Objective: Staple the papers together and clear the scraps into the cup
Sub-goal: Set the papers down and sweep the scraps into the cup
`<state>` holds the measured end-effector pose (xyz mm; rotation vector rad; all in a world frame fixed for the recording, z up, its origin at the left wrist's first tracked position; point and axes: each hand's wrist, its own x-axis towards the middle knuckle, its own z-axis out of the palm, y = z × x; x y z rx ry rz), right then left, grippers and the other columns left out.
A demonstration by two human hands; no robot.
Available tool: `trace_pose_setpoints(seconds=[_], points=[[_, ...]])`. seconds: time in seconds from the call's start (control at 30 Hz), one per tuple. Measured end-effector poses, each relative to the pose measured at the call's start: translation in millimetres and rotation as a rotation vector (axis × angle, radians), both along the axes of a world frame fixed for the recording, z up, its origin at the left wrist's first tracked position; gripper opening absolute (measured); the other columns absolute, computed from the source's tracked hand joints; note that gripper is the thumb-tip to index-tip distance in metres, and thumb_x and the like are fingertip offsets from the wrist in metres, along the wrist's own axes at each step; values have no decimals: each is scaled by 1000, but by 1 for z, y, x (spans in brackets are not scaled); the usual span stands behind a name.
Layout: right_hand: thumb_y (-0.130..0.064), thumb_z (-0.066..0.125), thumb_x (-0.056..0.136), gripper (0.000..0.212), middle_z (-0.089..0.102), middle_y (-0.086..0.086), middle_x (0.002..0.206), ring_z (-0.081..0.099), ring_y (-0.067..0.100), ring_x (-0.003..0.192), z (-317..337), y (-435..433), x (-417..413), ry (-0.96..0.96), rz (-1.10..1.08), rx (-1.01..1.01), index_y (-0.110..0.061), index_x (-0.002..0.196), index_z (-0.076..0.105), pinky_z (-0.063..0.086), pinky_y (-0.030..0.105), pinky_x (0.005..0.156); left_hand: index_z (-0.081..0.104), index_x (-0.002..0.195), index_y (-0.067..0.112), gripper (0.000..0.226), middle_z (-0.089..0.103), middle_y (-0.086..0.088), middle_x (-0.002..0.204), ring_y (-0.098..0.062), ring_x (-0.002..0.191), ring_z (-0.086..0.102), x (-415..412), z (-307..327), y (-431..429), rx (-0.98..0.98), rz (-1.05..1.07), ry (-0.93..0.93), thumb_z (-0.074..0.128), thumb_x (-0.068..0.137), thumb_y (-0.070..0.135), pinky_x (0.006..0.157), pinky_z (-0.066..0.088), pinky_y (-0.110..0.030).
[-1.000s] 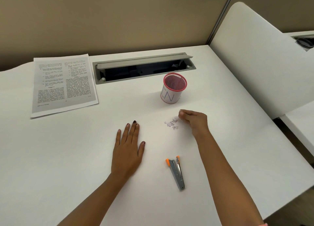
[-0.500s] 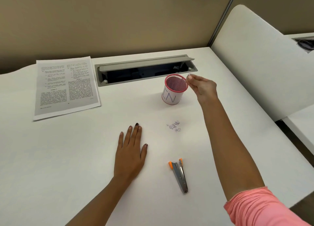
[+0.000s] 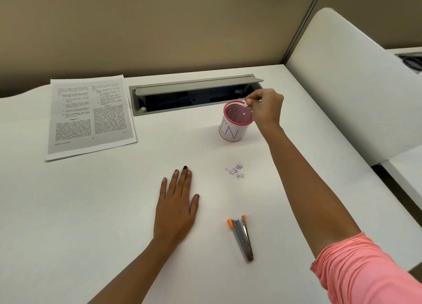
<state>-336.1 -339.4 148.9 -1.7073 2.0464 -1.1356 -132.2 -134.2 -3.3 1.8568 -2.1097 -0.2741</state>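
Observation:
The printed papers (image 3: 91,114) lie in a stack at the back left of the white desk. A pink-rimmed mesh cup (image 3: 231,132) with a white label stands mid-desk. My right hand (image 3: 266,108) hovers over the cup's far right rim, fingertips pinched together on a tiny white scrap. A small pile of paper scraps (image 3: 236,170) lies on the desk in front of the cup. The grey stapler with orange tips (image 3: 243,237) lies nearer me. My left hand (image 3: 175,207) rests flat on the desk, fingers straight, left of the scraps and stapler.
An open grey cable tray (image 3: 194,96) is sunk into the desk behind the cup. A white curved divider (image 3: 354,86) borders the desk on the right, and a tan partition wall stands at the back.
My right hand picked scraps from the pile, rose and travelled to the cup, and now sits over its rim. The left hand stayed flat in place.

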Motion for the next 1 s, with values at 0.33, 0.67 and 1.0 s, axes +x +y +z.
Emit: trace_pose_setpoints(seconds=[0.33,0.67,1.0], points=[[3,62,80,16,71,12,82,60,17,73,-2,5,2,220,89,-112,-5,84,76,42,17,65,18,153,16,61,16,3,161,-14,149,9,0,-1,0,0,0,-3,24,98,40,121,9,-41],[9,50,80,28,70,10,79,61,17,72,-13,36,-1,29,-41,-274,-4,87,73,49,23,67,19,153,15,60,17,2,160,-15,149,10,-1,0,0,-11,-2,1,26,98,39,121,9,-41],[22,45,68,43,68,17,96,62,29,90,-104,123,-8,118,120,153,3,97,70,38,20,77,20,152,14,60,19,1,160,-16,149,12,0,0,-1,-10,-3,1,25,97,39,120,11,-43]])
